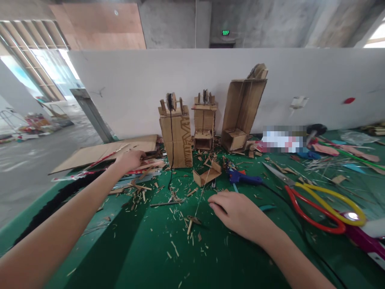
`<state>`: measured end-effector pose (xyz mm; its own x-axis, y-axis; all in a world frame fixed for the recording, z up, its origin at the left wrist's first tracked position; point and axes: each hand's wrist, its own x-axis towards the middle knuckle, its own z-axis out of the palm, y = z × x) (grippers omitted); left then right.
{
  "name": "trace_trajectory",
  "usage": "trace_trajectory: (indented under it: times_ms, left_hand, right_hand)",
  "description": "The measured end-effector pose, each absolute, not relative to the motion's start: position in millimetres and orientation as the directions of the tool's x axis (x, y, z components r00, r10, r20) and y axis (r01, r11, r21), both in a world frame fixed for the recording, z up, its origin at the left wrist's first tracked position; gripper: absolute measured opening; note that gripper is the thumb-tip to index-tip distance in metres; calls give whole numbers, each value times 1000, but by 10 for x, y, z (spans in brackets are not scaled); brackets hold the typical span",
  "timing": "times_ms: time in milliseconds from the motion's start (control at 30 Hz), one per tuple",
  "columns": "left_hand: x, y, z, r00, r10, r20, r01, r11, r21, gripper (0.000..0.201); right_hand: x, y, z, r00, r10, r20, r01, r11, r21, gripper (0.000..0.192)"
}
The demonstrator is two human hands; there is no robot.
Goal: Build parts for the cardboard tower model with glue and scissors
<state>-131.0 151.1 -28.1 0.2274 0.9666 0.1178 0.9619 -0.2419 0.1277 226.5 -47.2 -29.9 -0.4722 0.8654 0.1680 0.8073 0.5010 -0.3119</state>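
Note:
My left hand (130, 159) reaches far left onto a heap of wooden strips and straws (152, 163), beside a flat cardboard sheet (81, 156). Its fingers curl down into the heap, and what they grip is hidden. My right hand (233, 208) rests on the green table with its fingers bent and pressed together; nothing shows in them. Just left of it, a thin string (200, 198) runs from a small open cardboard piece (207, 174) to a short wooden stick (189, 225). A blue glue gun (245, 178) lies beyond the right hand.
Three cardboard structures with wheels on top, one left (177, 138), one middle (204, 120) and one right (243, 108), stand against a white partition (132, 92). Red-and-yellow-handled scissors (315, 200) lie open at right, near a black cable (303, 233). Wood scraps litter the table.

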Motion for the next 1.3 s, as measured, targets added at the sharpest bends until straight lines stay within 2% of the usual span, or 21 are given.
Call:
trace_trajectory:
  times_ms: [100,200,300,433,533,600,633,767,967,1100,1200,1300]
  left_hand:
    - [-1295,1496,-221,210,972,103,960,-225,166,36]
    - [-1243,1449,-139,193,977,95,945,-212,251,50]
    - [-1177,1381,-52,170,980,100,917,-195,349,54]
    - [-1093,1213,28,183,978,99,852,-208,480,45]
    - [-1025,989,36,192,976,101,751,-212,625,39]
    - [-972,805,19,187,982,40,553,-139,822,33]
    - [-944,710,6,179,983,29,478,-113,871,28]
    - [-829,369,-80,208,978,-4,331,-66,941,21]
    - [-719,55,-263,328,945,5,433,-155,888,15]
    - [-721,-57,-387,302,953,22,594,-206,778,10]
    - [-684,-153,-447,341,934,103,725,-331,604,12]
    - [-572,-282,-471,434,893,118,814,-445,375,13]
  right_hand:
    - [2277,-468,-285,-468,866,176,812,500,-301,26]
    - [2315,-486,-237,-436,883,171,844,468,-263,26]
    - [2393,-555,-159,-365,926,99,904,378,-202,24]
    - [2583,-709,-79,-297,955,-25,944,289,-160,32]
    - [2789,-848,-105,-269,961,64,951,275,-140,43]
    - [2936,-950,-165,-228,968,101,965,238,-109,56]
    - [3002,-1001,-204,-216,973,84,970,224,-98,61]
    - [3157,-1160,-365,-212,977,-15,975,210,-76,66]
    - [3076,-1113,-430,-204,978,-53,979,203,-23,58]
    - [2937,-1001,-316,-215,974,-66,975,219,47,35]
    - [2863,-933,-210,-200,978,-64,973,206,103,26]
    - [2948,-826,-133,-204,978,-46,978,205,27,32]
